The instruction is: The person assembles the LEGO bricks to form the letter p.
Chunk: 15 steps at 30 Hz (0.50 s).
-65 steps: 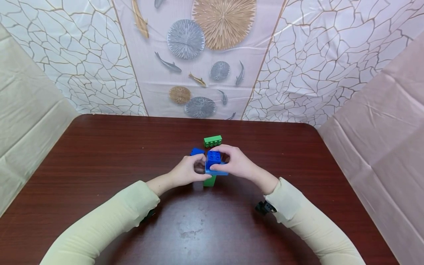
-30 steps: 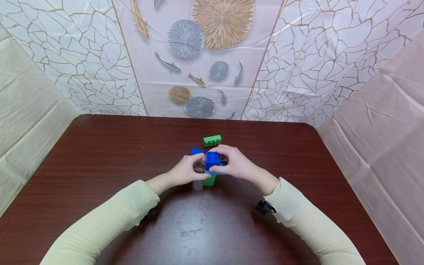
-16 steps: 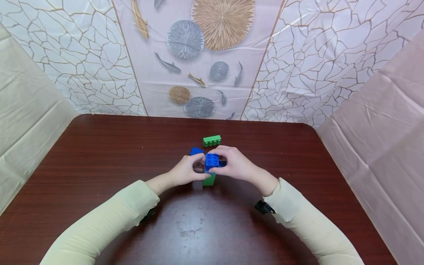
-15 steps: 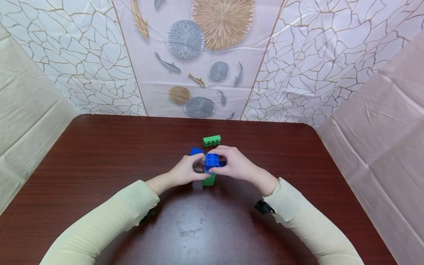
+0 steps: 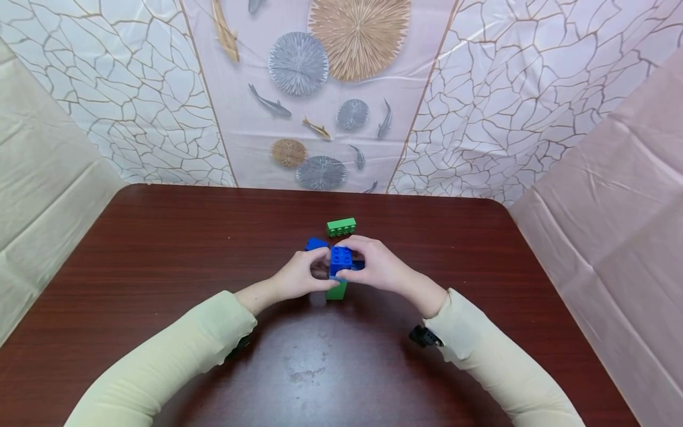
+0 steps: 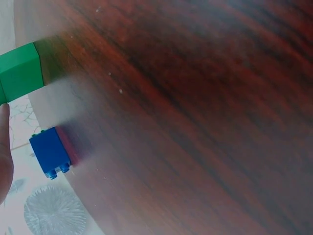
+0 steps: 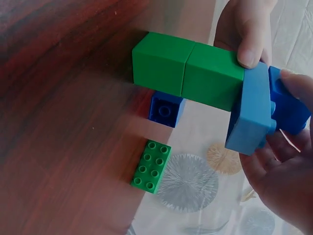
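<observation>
A tower of two green building blocks point(image 7: 214, 76) stands on the table, with a lighter blue building block point(image 7: 254, 110) across its top, overhanging to the right. My right hand point(image 5: 388, 267) grips a dark blue building block point(image 5: 341, 260) between thumb and fingers, right at the studs of the lighter block's left end. Some of those studs still show in the right wrist view. My left hand point(image 5: 299, 277) curls round the tower's upper part from the left, its thumb pressed where green meets lighter blue. The left wrist view catches only one finger and a green block point(image 6: 22, 73).
Just behind the tower lies a loose dark blue block point(image 5: 317, 244), its hollow underside facing the right wrist camera. Farther back, a green eight-stud block point(image 5: 341, 227) lies on its side on the dark red wooden table point(image 5: 213, 237). Patterned cloth point(image 5: 256, 148) hangs beyond the table's far edge.
The dark blue block has shifted slightly left over the lighter blue block and its studded top has tipped more toward the head camera. My right hand moved slightly with it; my left stayed put.
</observation>
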{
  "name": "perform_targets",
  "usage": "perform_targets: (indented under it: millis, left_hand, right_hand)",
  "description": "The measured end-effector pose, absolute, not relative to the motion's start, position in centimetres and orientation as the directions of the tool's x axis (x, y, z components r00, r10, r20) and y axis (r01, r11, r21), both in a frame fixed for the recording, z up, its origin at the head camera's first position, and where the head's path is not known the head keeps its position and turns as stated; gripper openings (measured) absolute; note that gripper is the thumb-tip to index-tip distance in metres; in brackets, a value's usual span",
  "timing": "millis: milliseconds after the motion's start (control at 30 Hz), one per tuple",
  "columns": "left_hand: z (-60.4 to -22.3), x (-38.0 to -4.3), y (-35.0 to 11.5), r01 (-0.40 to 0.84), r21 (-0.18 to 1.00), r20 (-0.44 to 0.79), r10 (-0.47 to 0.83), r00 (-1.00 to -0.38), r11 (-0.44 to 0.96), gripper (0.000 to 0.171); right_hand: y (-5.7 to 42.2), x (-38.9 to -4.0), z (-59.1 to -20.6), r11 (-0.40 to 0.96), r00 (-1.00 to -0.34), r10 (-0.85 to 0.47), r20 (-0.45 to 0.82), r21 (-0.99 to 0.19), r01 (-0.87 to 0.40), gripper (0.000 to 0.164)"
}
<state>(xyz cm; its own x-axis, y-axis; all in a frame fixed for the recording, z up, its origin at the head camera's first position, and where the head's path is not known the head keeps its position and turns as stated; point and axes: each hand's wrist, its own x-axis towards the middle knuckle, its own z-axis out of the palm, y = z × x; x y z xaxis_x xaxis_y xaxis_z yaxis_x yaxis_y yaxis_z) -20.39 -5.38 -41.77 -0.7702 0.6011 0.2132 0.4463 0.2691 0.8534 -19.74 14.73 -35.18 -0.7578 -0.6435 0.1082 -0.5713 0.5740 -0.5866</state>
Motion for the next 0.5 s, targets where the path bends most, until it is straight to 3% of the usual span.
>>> perform_targets:
  millis: [267, 500]
  left_hand:
    - [-41.77, -20.32, -5.26, 0.463, 0.843, 0.222, 0.605, -0.764, 0.275, 0.03]
    - [-41.76, -20.41, -5.45, 0.448, 0.851, 0.211, 0.603, -0.769, 0.274, 0.03]
  right_hand:
    - [14.69, -19.74, -35.42, 0.473, -0.77, -0.611, 0.183, -0.696, -0.54, 0.039]
    - [14.49, -19.94, -35.43, 0.457, -0.756, -0.616, 0.221, -0.681, -0.571, 0.035]
